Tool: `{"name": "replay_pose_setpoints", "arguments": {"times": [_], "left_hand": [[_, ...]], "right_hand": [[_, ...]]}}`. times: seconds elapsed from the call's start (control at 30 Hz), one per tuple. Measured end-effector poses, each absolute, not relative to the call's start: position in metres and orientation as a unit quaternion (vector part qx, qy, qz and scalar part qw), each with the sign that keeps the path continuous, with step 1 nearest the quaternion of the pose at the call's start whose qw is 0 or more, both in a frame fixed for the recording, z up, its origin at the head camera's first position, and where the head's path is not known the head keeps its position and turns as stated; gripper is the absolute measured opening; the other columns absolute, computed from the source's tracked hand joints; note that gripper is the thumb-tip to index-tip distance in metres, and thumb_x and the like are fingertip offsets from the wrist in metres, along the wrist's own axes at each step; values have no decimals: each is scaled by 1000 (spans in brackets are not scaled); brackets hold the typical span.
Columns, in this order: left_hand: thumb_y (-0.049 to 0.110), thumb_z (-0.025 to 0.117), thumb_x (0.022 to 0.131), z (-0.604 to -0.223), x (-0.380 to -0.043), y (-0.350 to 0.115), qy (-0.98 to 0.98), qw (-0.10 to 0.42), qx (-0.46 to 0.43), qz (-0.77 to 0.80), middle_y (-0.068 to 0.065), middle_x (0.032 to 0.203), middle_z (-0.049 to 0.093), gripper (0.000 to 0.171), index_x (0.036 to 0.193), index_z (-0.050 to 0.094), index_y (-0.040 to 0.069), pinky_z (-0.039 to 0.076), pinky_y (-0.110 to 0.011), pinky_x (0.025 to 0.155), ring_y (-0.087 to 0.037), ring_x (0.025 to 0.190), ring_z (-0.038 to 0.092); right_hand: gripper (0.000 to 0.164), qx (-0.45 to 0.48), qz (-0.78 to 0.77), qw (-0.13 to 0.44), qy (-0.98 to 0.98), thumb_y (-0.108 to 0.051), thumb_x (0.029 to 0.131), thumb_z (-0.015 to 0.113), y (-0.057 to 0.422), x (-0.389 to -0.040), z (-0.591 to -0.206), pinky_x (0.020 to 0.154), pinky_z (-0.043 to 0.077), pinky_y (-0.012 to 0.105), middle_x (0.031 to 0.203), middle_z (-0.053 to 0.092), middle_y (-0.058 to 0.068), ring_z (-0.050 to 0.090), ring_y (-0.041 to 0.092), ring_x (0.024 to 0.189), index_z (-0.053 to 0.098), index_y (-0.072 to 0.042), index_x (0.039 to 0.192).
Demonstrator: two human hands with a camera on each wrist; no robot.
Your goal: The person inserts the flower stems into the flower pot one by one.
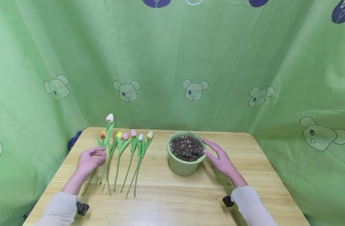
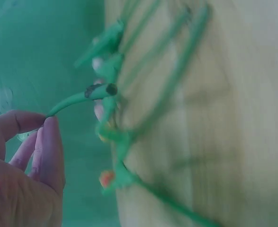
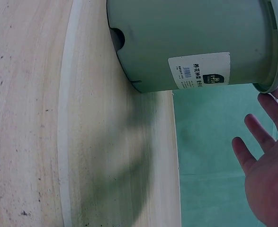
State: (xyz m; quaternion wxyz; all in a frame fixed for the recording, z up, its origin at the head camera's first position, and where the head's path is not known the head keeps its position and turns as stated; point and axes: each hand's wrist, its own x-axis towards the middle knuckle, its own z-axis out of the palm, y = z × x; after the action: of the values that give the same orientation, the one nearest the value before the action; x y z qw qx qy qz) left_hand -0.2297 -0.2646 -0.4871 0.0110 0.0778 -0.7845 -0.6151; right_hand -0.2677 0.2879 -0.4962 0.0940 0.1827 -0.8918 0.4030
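Left fingers (image 2: pixel 52 146) pinch tulip (image 1: pixel 108 131); outstretched right fingers (image 3: pixel 260 132) touch pot (image 1: pixel 183 167); label (image 3: pixel 200 70): right wrist only.

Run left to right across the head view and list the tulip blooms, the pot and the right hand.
Orange-red bloom, the held tulip's white bloom, yellow bloom, pink bloom, second pink bloom, whitish bloom, cream bloom, green pot, right hand.

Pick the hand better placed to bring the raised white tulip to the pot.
Left, most likely: the left hand pinches that white tulip by its stem. The right hand holds no tulip and is at the pot, seemingly better placed to steady it.
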Motion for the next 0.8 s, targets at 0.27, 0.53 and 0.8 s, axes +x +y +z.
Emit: {"name": "replay_pose_setpoints", "arguments": {"times": [0.27, 0.53, 0.8], "left_hand": [[-4, 72, 90, -474, -234, -218, -761, 9, 39, -648, -18, 114, 70, 51, 139, 58, -5, 66, -29, 83, -13, 84, 73], [-11, 70, 86, -455, -246, -168, -715, 20, -2, -698, -13, 115, 65, 49, 134, 60, -6, 66, -34, 83, -11, 80, 72], [-12, 70, 87, -434, -258, -121, -690, 28, -49, -722, -24, 127, 54, 45, 130, 63, -5, 67, -34, 81, -12, 80, 70]], "right_hand": [[55, 182, 405, 89, -892, -31, 105, 60, 288, -269, -497, 118, 26, 76, 163, 42, 13, 37, 44, 149, 44, -23, 157], [54, 179, 407, 92, -891, -31, 106, 60, 288, -269, -498, 118, 26, 76, 163, 42, 12, 38, 43, 149, 45, -23, 157], [54, 185, 411, 94, -888, -29, 105, 61, 288, -269, -497, 118, 28, 75, 162, 43, 13, 39, 43, 148, 46, -22, 156]]}}
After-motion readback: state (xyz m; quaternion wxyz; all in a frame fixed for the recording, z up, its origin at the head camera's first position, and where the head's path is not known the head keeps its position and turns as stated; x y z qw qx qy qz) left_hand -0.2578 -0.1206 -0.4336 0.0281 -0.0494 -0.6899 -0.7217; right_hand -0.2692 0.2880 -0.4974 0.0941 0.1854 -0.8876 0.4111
